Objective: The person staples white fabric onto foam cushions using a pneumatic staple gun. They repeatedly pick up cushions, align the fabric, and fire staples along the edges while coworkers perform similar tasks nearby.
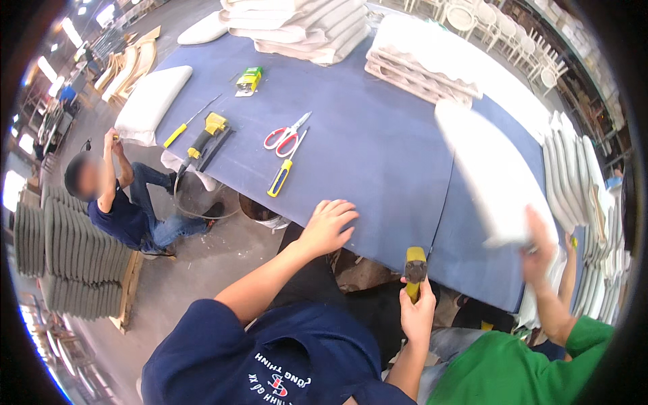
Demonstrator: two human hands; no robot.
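My left hand [331, 226] lies on the near edge of the blue-grey table [385, 175], fingers stretched out, with nothing in it. My right hand [417, 310] is closed around a yellow-and-black staple gun [416, 264], seen end-on just off the table's front edge. Ahead of my left hand lie a screwdriver with a yellow-and-blue handle [279, 178] and red-and-white-handled scissors [287, 135]. Farther left rests a second yellow-and-black staple gun [210, 138], its hose hanging off the edge. Beside it is a thin tool with a yellow handle [175, 135].
At right, a green-sleeved co-worker's hand [538, 246] grips a blurred white padded panel [496, 175]. Another person [125, 202] works low at left on a white cushion [154, 101]. Stacked pads [297, 30] and a green-yellow box [249, 79] occupy the table's far side.
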